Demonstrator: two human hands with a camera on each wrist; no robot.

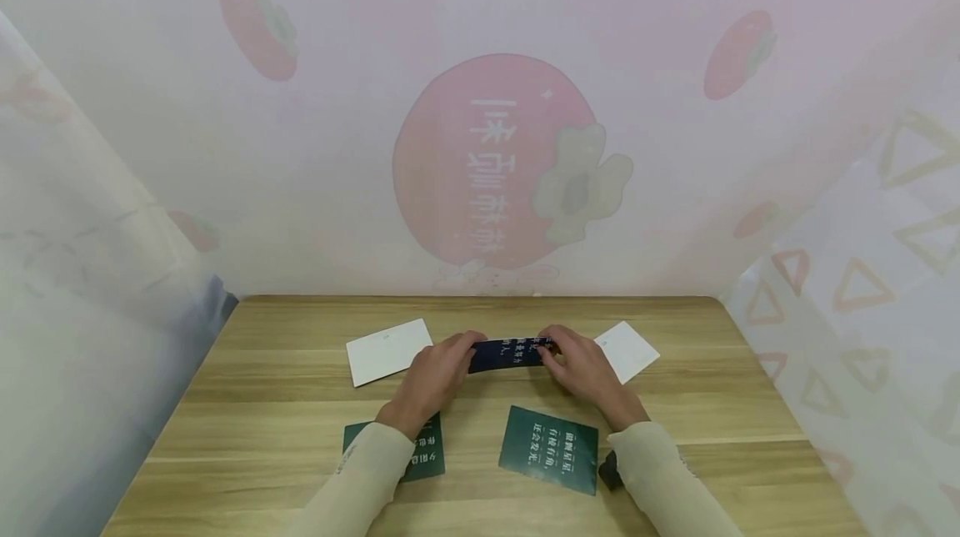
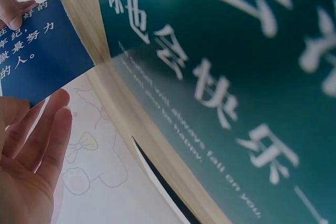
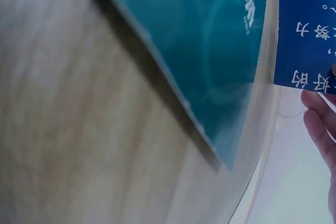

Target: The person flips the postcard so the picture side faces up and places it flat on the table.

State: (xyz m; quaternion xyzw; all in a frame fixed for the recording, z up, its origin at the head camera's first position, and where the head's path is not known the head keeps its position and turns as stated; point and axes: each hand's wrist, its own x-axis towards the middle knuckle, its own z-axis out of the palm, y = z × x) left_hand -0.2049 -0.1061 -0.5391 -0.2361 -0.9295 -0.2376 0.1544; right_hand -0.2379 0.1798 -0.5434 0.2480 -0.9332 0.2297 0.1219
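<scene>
Both hands hold a dark blue card (image 1: 504,355) printed with white characters, raised over the far middle of the table. My left hand (image 1: 441,368) pinches its left end between thumb and fingers. At the other end, my right hand (image 1: 583,363) grips the card with thumb and curled fingers. In the left wrist view the blue card (image 2: 50,51) shows its printed face, with the left thumb on it and the fingers behind. The right wrist view catches only part of the blue card (image 3: 298,19) and the right fingers (image 3: 321,124) at its edge.
Two green cards with white writing lie nearer me: one (image 1: 431,458) partly under the left sleeve, the other (image 1: 550,449) by the right forearm. Two white cards lie farther back, left (image 1: 384,353) and right (image 1: 628,351). A small black object (image 1: 609,472) sits beside the right sleeve.
</scene>
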